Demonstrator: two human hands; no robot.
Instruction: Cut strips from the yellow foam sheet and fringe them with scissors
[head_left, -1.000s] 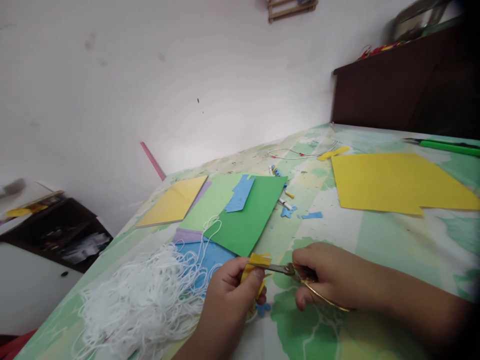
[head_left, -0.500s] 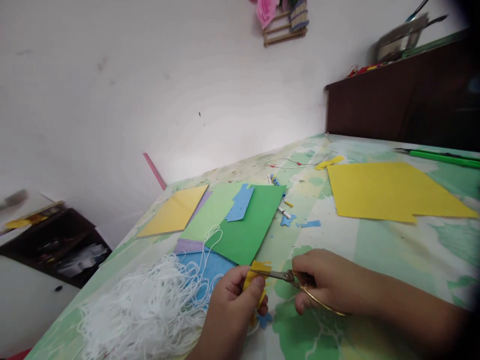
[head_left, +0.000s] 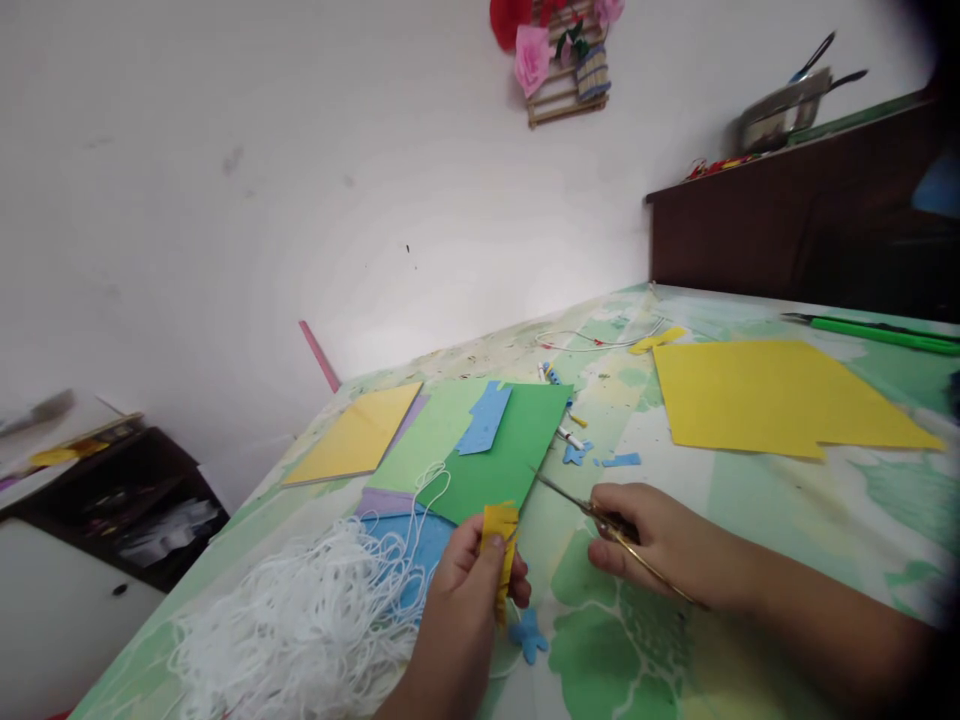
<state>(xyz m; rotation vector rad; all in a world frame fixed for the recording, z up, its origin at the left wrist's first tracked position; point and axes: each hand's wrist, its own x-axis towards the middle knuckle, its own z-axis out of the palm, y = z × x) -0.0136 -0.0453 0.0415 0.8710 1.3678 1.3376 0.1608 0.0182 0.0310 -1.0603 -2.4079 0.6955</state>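
My left hand (head_left: 472,575) pinches a small strip of yellow paper (head_left: 499,525) between thumb and fingers; slits run in from its right edge. In my right hand (head_left: 649,535) is a pair of scissors (head_left: 574,500) with gold-coloured handles, fingers wrapped in the loops. Its blades point up and left, apart from the strip, over the edge of the dark green sheet (head_left: 529,425). Just right of my left hand lies a blue paper cutout (head_left: 529,635). A heap of white string (head_left: 300,620) spreads beside my left wrist.
Light green and yellow sheets (head_left: 356,435) lie at the left, with a blue scrap (head_left: 486,418) on the green ones. A large yellow sheet (head_left: 750,395) and a green-handled cutter (head_left: 877,333) are at the right. Markers (head_left: 570,438) and blue bits lie mid-table. A dark cabinet (head_left: 750,230) stands behind.
The scissors have come away from the yellow strip, up and to the right. My left hand has turned the strip more upright. The view has tilted slightly upward.
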